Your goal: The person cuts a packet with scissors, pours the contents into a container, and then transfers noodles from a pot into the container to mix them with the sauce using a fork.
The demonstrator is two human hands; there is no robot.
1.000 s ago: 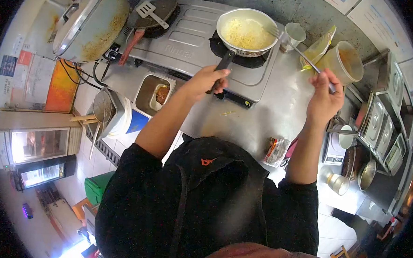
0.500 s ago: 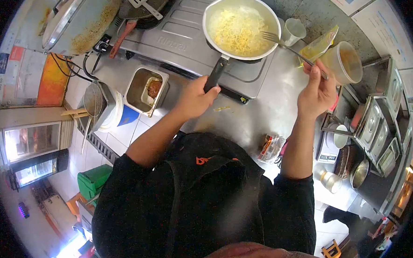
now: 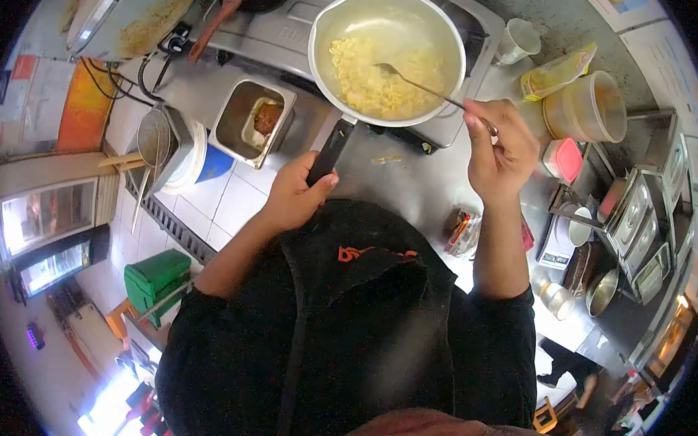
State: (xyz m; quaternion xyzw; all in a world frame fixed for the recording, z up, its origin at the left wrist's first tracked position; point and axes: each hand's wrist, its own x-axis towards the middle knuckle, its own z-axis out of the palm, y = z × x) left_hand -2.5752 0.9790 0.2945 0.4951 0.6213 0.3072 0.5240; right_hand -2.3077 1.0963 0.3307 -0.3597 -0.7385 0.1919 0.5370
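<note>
My left hand (image 3: 297,193) is wrapped round the black handle (image 3: 333,148) of a white pan (image 3: 316,50), which is over the near part of the gas stove (image 3: 284,33). Yellow noodle-like food (image 3: 364,88) lies in the part of the pan nearest me, with pale liquid or steam around it. Between thumb and fingers, my right hand (image 3: 501,147) pinches the end of a metal fork (image 3: 431,90). The fork's head reaches into the food, its tines partly hidden.
A metal container (image 3: 226,121) with brown paste stands left of the pan. On the right are a clear measuring cup (image 3: 519,42), a yellow packet (image 3: 558,71), a plastic tub (image 3: 580,108), a pink-lidded box (image 3: 563,160) and a scale (image 3: 554,248). A person's dark-clothed legs show at lower right.
The pan has moved toward me and left, off its earlier spot on the stove. My right hand has shifted left and down, and the fork now reaches deeper into the pan.
</note>
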